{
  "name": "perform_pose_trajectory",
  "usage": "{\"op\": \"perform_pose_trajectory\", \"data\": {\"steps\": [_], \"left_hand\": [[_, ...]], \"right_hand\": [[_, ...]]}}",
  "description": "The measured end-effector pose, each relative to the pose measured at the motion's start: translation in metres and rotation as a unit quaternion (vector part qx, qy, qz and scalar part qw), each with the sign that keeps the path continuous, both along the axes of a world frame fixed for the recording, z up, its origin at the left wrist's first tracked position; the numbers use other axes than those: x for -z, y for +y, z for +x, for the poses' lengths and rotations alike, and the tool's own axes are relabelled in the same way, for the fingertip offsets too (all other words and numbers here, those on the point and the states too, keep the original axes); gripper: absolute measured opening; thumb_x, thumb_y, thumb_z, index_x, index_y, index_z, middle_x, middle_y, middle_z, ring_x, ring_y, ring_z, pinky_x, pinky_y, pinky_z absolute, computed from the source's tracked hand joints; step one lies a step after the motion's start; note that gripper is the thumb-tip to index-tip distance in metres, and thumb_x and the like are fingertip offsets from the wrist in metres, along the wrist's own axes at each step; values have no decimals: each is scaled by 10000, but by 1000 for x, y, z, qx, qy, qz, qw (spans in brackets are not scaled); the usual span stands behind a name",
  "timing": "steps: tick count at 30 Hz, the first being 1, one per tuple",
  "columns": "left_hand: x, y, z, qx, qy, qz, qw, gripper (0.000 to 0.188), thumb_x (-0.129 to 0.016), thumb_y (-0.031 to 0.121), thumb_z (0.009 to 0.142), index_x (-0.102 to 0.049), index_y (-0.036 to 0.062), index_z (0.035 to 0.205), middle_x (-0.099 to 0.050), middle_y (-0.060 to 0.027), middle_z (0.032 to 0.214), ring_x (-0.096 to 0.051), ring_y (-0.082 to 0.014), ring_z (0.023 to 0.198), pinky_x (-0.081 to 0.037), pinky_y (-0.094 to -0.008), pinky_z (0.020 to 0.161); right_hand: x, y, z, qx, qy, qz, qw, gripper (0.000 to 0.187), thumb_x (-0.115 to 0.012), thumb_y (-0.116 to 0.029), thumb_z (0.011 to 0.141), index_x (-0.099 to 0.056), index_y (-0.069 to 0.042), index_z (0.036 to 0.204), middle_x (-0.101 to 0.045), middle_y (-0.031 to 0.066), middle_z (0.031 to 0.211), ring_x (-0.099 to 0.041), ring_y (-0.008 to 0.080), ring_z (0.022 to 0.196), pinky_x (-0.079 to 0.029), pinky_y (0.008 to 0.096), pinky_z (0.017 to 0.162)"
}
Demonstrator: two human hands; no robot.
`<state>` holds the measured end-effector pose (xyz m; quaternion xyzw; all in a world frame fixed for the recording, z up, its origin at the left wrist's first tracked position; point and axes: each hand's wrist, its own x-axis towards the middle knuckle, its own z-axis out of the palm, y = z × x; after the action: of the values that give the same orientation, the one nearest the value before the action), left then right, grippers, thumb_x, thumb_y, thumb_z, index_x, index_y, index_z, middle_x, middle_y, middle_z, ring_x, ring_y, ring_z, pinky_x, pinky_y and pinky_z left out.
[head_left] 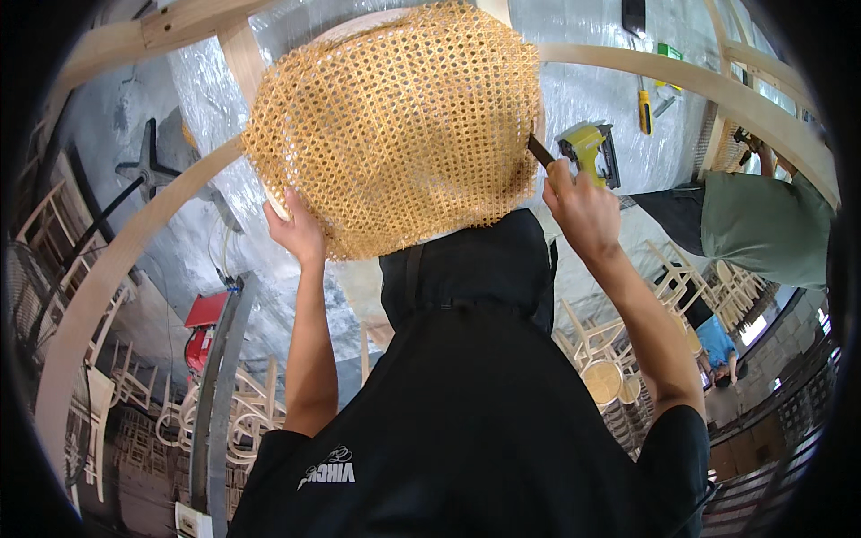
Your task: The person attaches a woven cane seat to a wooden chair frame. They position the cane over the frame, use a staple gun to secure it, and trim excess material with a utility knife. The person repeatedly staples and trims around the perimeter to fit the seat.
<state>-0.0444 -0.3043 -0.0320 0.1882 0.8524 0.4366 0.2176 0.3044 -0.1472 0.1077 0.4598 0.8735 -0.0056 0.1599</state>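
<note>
Head view: cane (395, 125) spans between left hand (300, 231), pinching its near-left rim, and right hand (583, 208), clasping a blade (540, 151) at its right edge; too hard a push could cut strands.

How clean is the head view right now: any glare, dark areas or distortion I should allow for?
Head view: glare streaks the clear plastic sheet; the woven cane, left hand and right hand look fairly sharp; the picture's rim goes black, with fisheye bending toward it; the wooden chair frames at lower left are dim and hard to separate.
</note>
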Motion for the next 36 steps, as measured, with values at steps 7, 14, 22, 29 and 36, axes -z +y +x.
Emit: {"op": "perform_pose_trajectory", "data": {"steps": [7, 14, 22, 29, 36], "left_hand": [[0, 2, 1, 9, -2, 2, 1000, 275, -622, 200, 1020, -599, -50, 1131, -674, -88, 988, -585, -147, 866, -491, -324, 790], [7, -1, 0, 1, -44, 54, 998, 255, -650, 264, 1011, -642, 11, 1048, -639, -29, 840, -544, -88, 756, -471, -279, 698], [-1, 4, 2, -8, 25, 16, 1000, 347, -671, 315, 988, -665, -28, 1038, -728, -105, 949, -629, -155, 855, -506, -343, 802], [0, 0, -1, -13, 1, 9, 1000, 327, -666, 301, 997, -664, -23, 1046, -724, -95, 930, -625, -147, 826, -511, -340, 778], [-6, 2, 1, -5, -1, -1, 1000, 315, -664, 283, 1000, -650, -25, 1062, -719, -99, 917, -610, -141, 809, -510, -334, 759]], "right_hand": [[4, -7, 12, -11, -9, -8, 1000, 201, -651, -287, 929, -571, -106, 895, -612, 95, 632, -658, 269, 503, -535, 386, 441], [5, 19, 8, -41, 10, -18, 999, 228, -660, -304, 912, -615, -82, 894, -644, 135, 652, -685, 338, 586, -557, 436, 508], [-28, 21, 18, -37, 105, 48, 993, 233, -689, -325, 895, -619, -117, 974, -643, 127, 710, -675, 328, 567, -549, 430, 505], [-17, 31, 21, -52, 80, 26, 995, 230, -691, -317, 895, -623, -119, 992, -644, 123, 722, -674, 330, 568, -552, 428, 504], [-22, 35, 15, -78, 35, 8, 996, 238, -679, -318, 900, -608, -98, 955, -647, 122, 716, -684, 307, 583, -555, 403, 510]]}}
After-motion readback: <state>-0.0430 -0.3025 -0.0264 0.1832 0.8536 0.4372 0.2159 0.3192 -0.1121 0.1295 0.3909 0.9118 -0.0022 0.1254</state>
